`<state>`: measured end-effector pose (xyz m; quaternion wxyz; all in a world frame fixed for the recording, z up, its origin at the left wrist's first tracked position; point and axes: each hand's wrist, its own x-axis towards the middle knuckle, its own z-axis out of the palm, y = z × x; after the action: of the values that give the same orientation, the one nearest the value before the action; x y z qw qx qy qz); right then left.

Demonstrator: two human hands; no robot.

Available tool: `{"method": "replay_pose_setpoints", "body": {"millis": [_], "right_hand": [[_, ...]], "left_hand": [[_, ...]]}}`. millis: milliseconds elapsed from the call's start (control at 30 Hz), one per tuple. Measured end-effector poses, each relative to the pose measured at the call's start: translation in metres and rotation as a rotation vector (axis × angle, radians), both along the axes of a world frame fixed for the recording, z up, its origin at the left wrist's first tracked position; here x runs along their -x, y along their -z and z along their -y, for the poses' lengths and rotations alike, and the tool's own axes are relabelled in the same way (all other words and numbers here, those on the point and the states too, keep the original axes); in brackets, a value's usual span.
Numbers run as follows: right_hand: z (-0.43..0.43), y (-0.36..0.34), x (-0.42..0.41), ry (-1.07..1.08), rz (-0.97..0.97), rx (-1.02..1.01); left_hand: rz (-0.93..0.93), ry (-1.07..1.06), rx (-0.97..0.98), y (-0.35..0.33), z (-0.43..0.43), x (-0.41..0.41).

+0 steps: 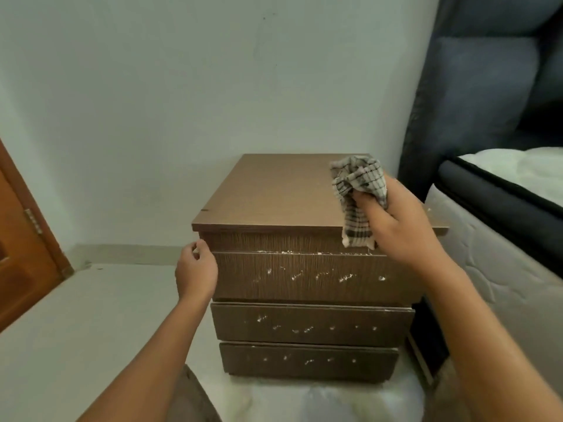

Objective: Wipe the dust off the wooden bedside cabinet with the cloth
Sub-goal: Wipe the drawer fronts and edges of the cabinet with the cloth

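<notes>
The wooden bedside cabinet (283, 196) is a boxy brown thing with a fine streaky grain and a flat matte top that overhangs the front a bit. Three drawer fronts (310, 325) are stacked below, all darker brown and all closed, so no idea what's in them. They're peppered with little white specks and smears, and there's a crusty white line along the top edge of the upper drawer.

The right hand (396, 217) is bunched tight around a checked cloth (358, 190), soft woven stuff in cream with dark grid lines, crumpled up on the top's right front corner with one tail hanging over the edge just below the knuckles. The forearm comes in straight from the lower right.

The left hand (196, 271) is loosely curled and holding nothing, fingertips touching the cabinet's left front corner just under the top. To the right of the cloth hand there's a quilted white mattress (475, 239) and a dark padded headboard (475, 95).
</notes>
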<state>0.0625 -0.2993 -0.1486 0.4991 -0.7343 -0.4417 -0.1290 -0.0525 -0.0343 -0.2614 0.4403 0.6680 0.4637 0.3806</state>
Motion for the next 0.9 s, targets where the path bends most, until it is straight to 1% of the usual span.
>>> {"method": "replay_pose_setpoints", "body": {"millis": [67,133,233,333,400,567,733,833,900], "right_hand": [[0.021,0.017,0.003,0.060,-0.075,-0.066],[0.042,0.030,0.000,0.165,-0.117,-0.104],[0.069,0.047,-0.011,0.360,-0.151,-0.085],[0.087,0.061,-0.024,0.481,-0.205,-0.057],[0.092,0.068,-0.031,0.517,-0.209,0.000],[0.091,0.075,-0.034,0.532,-0.181,0.230],[0.087,0.077,-0.042,0.607,-0.085,0.384],[0.077,0.083,-0.044,0.587,-0.054,0.518],[0.068,0.091,-0.042,0.567,-0.021,0.555]], "left_hand": [[0.005,-0.003,0.050,0.011,0.006,0.000],[0.037,-0.025,0.115,0.013,0.009,-0.003],[0.083,-0.043,0.225,0.008,0.007,-0.011],[0.085,-0.052,0.243,0.009,0.001,-0.013],[0.100,-0.053,0.249,0.010,-0.002,-0.013],[0.088,-0.049,0.247,0.012,-0.003,-0.011],[0.083,-0.041,0.240,0.012,0.000,-0.004],[0.089,-0.005,0.238,0.013,0.000,0.000],[0.096,0.018,0.238,0.015,0.000,0.003]]}}
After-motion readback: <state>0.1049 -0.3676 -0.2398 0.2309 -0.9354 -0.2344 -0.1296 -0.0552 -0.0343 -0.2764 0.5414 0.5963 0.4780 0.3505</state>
